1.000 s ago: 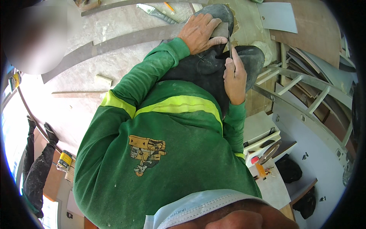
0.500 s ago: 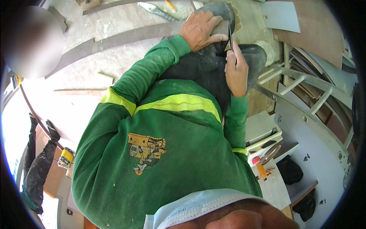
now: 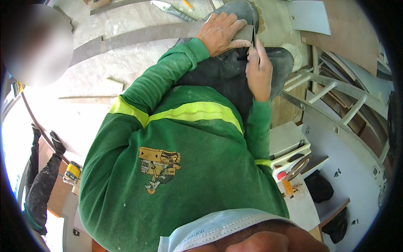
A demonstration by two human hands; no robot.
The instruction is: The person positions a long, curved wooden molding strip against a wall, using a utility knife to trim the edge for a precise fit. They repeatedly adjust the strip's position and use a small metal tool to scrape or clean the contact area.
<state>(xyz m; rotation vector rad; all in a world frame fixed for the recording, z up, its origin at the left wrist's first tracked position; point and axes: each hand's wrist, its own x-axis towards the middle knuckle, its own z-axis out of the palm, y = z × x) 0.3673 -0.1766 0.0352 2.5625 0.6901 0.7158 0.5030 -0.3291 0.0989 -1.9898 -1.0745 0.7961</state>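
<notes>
A long, grey, slightly flexed-looking strip (image 3: 142,37) runs from the left to my lap, its right end lying over my knee. My left hand (image 3: 222,34) grips the strip near that end, fingers over the top and thumb along the near edge. At the end edge, my right hand (image 3: 258,73) is closed around a thin, dark, flat tool (image 3: 254,35), seen nearly edge-on. The tool touches or lies very close to the cut end; its exact kind cannot be made out. The right hand's palm side is hidden.
Beyond my left hand lie a grey-handled tool (image 3: 174,10) and a yellow pencil (image 3: 188,4) on the pale floor. A metal ladder (image 3: 331,95) and stacked boards (image 3: 342,80) stand at right. Another person's legs (image 3: 44,176) show at far left, near a yellow-labelled container (image 3: 73,172).
My right hand has shifted slightly away from my body, carrying the thin tool along the strip's end edge. My left hand and the strip stay almost in place.
</notes>
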